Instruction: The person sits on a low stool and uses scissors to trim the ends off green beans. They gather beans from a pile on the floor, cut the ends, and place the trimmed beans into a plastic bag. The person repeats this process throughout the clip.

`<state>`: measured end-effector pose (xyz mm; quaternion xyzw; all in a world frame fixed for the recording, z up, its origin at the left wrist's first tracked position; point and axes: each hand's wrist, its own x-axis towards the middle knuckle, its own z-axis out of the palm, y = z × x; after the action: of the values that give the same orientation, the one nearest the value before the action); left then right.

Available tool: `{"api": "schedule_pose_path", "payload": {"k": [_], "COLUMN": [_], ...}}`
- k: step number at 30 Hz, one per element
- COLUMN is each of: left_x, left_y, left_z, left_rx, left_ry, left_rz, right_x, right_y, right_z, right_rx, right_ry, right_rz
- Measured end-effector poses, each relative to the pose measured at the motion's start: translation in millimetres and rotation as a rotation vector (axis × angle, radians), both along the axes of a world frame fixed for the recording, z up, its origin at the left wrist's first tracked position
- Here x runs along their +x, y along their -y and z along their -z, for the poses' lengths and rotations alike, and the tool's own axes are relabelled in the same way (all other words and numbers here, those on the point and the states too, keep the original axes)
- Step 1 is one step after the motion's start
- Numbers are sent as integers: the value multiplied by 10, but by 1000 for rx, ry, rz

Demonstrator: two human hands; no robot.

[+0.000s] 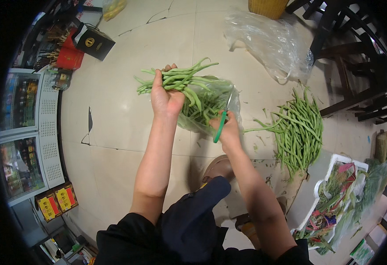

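A bunch of long green beans (180, 78) lies in my left hand (167, 96), whose fingers are curled around it. My right hand (226, 127) is at the near right side of an open clear plastic bag (236, 102) and has green-handled scissors (220, 127) in it, blades pointing away from me. More green beans (201, 106) are inside the bag, partly below the held bunch. The fingertips of my right hand are partly hidden, so what else they touch cannot be told. On the floor to the right lies a large heap of green beans (299, 132).
An empty-looking clear plastic bag (269, 43) lies beyond, beside dark wooden furniture (362, 96). A white foam box (334, 159) with plant scraps stands at the right. Glass-door refrigerators (51, 132) line the left; a black paper bag (95, 43) stands above them. Bean trimmings are scattered on the tiles.
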<state>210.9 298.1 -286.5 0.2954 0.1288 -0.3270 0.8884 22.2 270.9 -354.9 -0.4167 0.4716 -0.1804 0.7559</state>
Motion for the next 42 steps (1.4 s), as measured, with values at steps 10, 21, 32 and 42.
{"api": "schedule_pose_path", "payload": {"k": [10, 21, 32, 42], "left_x": [-313, -1348, -2450, -3379], "left_y": [29, 266, 578, 981], "left_z": [-150, -354, -513, -1484], "left_rx": [-98, -17, -231, -383], "left_ry": [25, -124, 222, 379], "left_rz": [309, 559, 1047, 1283], "right_x": [283, -2148, -3303, -3933], "right_y": [-183, 546, -164, -366], "right_z": [241, -689, -1491, -2333], "right_rx": [-571, -4, -48, -208], "right_ry": [-142, -92, -58, 65], "right_rz": [84, -89, 132, 441]}}
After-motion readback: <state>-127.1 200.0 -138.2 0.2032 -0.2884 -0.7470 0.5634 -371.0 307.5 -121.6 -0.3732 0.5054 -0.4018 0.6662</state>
